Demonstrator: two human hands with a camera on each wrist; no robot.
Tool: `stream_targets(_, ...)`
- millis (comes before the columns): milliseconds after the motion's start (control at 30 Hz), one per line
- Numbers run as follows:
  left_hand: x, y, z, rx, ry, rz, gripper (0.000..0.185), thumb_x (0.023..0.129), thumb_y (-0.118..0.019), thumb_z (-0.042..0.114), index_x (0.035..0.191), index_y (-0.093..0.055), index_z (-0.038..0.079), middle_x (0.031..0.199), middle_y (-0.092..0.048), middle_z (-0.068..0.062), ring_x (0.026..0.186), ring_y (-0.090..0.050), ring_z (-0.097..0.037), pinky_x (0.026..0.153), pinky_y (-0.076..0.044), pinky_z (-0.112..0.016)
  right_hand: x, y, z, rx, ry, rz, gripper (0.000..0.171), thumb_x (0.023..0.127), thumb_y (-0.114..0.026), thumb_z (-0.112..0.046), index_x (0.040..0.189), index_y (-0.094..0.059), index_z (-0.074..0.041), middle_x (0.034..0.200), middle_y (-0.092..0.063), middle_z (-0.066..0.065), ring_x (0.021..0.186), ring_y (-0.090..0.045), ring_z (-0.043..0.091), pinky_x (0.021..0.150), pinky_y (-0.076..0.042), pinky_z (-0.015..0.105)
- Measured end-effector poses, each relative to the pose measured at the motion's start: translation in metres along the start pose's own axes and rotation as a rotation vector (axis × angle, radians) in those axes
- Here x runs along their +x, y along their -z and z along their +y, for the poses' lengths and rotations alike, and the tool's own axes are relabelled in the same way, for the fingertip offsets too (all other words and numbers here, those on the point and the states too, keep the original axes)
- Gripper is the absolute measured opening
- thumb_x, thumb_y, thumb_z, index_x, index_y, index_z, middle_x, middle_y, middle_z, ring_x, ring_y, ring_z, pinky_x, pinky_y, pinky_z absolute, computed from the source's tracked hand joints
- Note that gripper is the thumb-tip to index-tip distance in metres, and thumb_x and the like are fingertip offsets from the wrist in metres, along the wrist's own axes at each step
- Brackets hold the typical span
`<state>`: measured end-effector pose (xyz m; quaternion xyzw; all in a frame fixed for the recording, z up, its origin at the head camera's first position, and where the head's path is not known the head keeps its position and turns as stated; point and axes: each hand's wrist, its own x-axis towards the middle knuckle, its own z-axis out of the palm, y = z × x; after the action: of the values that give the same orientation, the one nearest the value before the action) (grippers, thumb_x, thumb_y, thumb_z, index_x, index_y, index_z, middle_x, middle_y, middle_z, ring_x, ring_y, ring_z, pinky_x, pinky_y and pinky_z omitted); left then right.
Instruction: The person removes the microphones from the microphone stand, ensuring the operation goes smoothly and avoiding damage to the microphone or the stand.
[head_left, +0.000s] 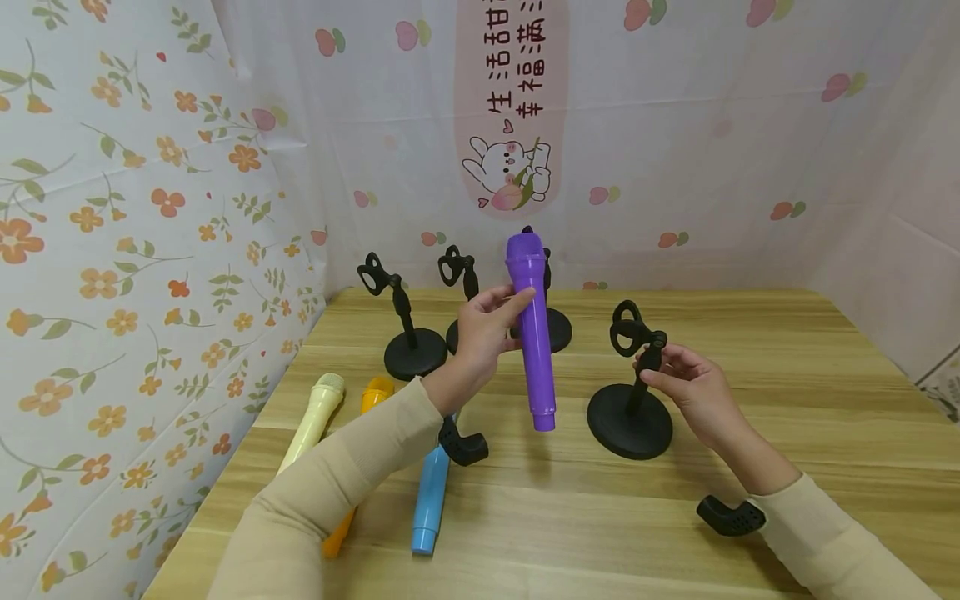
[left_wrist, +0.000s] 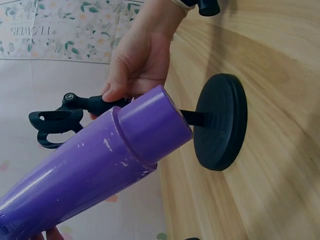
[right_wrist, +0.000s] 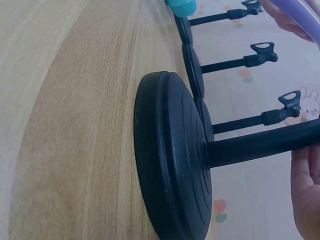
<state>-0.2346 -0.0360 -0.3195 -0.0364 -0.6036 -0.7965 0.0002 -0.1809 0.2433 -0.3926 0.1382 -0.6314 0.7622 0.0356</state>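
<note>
A black stand [right_wrist: 172, 160] fills the near part of the view, its round base resting on the wooden table [right_wrist: 65, 125]. Its thin post runs to the right, where the fingers of the right hand [right_wrist: 306, 192] touch it at the edge. Three other black stands [right_wrist: 235, 62] are in a row farther away, each with a clip on top. A purple microphone [right_wrist: 305, 20] shows in the top right corner, with a fingertip beside it

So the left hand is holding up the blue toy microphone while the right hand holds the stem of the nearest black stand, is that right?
Not quite: the microphone in the left hand is purple, not blue. The head view shows the blue microphone lying on the table. The rest holds: the right hand holds the stem of the nearest black stand.
</note>
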Motion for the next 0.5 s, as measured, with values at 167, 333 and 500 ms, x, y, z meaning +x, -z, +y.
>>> stream_targets(167,-0.006,0.002,-0.001,0.045,0.04,-0.008,0.037,0.084,-0.078,0.03,0.11,-0.069,0.007,0.099,-0.066,-0.009,0.073,-0.062,-0.018,0.066,-0.058,-0.041,0.0,0.0,-0.001,0.006,-0.001,-0.002,0.028,0.091,-0.063,0.006,0.112,-0.07,-0.013,0.101,-0.071,0.0,0.095,-0.065,0.01,0.086,-0.05,0.019)
stream_targets(333,-0.01,0.004,-0.003,0.072,0.061,-0.007,0.035,0.084,-0.078,0.029,0.109,-0.068,0.007,0.097,-0.067,-0.008,0.071,-0.062,-0.017,0.065,-0.058,-0.041,0.0,0.0,-0.001,0.007,-0.009,0.001,0.028,0.091,-0.063,0.006,0.111,-0.07,-0.013,0.1,-0.071,0.0,0.095,-0.065,0.009,0.086,-0.05,0.018)
stream_targets(500,-0.013,0.007,-0.005,0.082,0.078,-0.017,0.036,0.085,-0.078,0.029,0.11,-0.068,0.006,0.097,-0.066,-0.008,0.075,-0.062,-0.018,0.065,-0.058,-0.042,0.001,0.0,-0.001,0.011,-0.017,0.001,0.029,0.091,-0.063,0.006,0.11,-0.071,-0.013,0.1,-0.071,0.0,0.095,-0.065,0.009,0.086,-0.049,0.018)
